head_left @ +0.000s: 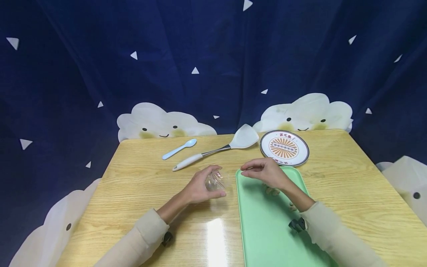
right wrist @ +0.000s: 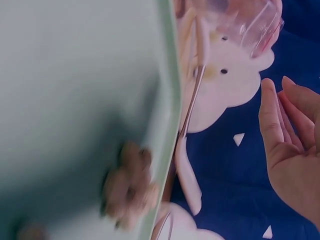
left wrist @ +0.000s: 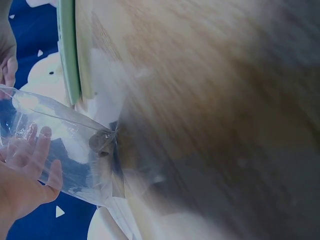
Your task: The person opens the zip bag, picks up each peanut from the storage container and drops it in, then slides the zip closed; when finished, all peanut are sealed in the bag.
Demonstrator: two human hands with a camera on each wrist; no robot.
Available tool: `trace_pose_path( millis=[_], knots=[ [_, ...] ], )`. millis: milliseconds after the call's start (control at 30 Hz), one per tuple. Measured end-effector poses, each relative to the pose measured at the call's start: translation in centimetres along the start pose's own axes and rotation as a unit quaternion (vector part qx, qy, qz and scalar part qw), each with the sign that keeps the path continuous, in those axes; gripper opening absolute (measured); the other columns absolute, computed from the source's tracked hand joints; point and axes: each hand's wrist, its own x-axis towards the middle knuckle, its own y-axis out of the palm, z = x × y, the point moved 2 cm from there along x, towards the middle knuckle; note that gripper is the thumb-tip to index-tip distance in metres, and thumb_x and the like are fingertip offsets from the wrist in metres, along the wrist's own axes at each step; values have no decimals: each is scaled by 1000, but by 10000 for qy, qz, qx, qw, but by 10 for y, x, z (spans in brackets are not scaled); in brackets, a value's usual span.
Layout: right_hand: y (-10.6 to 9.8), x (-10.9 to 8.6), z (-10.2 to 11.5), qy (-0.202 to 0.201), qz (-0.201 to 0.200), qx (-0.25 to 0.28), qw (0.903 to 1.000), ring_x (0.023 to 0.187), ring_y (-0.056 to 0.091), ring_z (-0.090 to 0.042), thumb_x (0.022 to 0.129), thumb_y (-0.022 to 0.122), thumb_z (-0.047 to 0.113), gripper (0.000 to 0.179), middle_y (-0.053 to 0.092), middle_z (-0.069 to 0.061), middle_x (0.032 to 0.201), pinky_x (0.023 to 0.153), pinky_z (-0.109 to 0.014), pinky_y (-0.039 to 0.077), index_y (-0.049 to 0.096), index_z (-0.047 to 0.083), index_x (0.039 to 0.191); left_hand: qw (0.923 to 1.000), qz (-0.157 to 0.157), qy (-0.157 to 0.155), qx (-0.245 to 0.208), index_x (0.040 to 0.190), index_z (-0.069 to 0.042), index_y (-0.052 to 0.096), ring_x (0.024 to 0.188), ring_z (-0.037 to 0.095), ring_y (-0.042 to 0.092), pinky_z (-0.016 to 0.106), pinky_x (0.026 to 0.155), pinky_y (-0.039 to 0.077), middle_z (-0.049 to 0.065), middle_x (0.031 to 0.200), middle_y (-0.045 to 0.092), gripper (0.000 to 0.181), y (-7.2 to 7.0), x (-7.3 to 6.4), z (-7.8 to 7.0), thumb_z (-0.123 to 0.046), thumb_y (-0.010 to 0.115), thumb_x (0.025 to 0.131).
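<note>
My left hand [head_left: 197, 188] grips a clear, see-through cup [head_left: 214, 181] over the table, left of the green tray [head_left: 263, 226]. In the left wrist view its fingers show through the cup's wall, and a small round brownish piece [left wrist: 100, 142] appears at the cup's narrow end. My right hand [head_left: 267, 172] hovers above the tray's far left corner, fingers extended and thumb close to the index finger, with nothing seen between them. Lumpy brown pieces [right wrist: 130, 187] lie on the tray beneath the right forearm, which partly hides them.
Behind the hands, a spatula [head_left: 245, 137] with a white head lies slantwise on the wooden table [head_left: 133, 200]. Left of it rests a light blue spoon [head_left: 178, 149]. A round patterned plate [head_left: 301, 148] sits at the tray's far end. A dark blue curtain [head_left: 207, 44] hangs behind.
</note>
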Motion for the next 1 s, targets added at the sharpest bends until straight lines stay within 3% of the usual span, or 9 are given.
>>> trace_pose_path(
  millis=[333,600,800,1000],
  knots=[
    [-35,-11,-28,316,-211,-799,9961,83,69,-7,81,74,15,29,71,-18,102,72,-20,55,70,-3,103,9999,18,101,47,141,-19,42,131,27,45,50,108,36,0,142,49,85,-1,0,1,-47,79,70],
    [-54,-15,-47,827,-518,-2085,9731,78,67,-16,81,73,15,19,74,-11,89,66,-26,51,72,2,96,9999,35,112,57,141,-21,42,131,25,45,50,108,36,0,142,49,84,-1,1,2,-49,78,70],
    [-56,-13,-58,1335,-488,-2279,9632,69,58,-15,79,74,16,15,72,-7,80,60,-26,45,72,4,88,9999,12,150,14,141,-18,42,131,25,46,49,108,36,1,141,50,85,-1,1,3,-47,79,70],
    [-52,-14,-63,1478,-428,-2420,9580,66,57,-12,76,76,16,14,70,-4,74,58,-25,44,72,5,82,9998,-25,200,-27,140,-16,42,130,25,46,47,109,37,2,141,50,85,-2,1,3,-46,79,70]
  ],
)
